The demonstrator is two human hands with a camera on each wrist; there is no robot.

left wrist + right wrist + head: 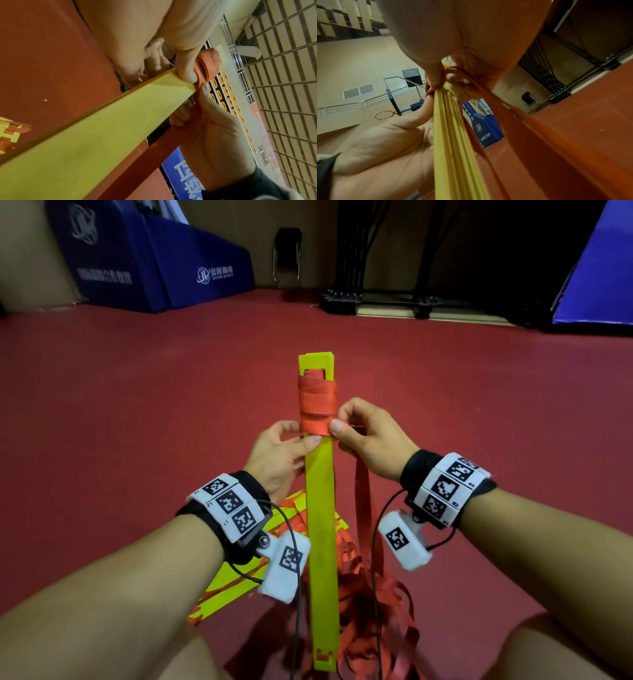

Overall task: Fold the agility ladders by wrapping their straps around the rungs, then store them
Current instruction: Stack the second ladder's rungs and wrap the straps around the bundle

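Observation:
A stack of yellow rungs (321, 529) points away from me, held up over the red floor. Red strap (317, 405) is wound several times round the stack near its far end. My left hand (284, 451) grips the stack just below the wrap, thumb on top. My right hand (356, 429) pinches the strap at the lowest turn, thumb pressing it to the rungs. A loose length of strap (363, 508) hangs from that hand. In the left wrist view the rungs (96, 135) and the wound strap (205, 65) show close up; in the right wrist view the rung edges (453, 135) show.
A second ladder lies on the floor below my arms, its yellow rungs (236, 577) tangled with red strap (383, 604). Blue padded blocks (164, 265) stand at the far left, a folding chair (287, 256) by the wall, a dark metal frame (383, 299) and a blue mat (596, 282) at the right.

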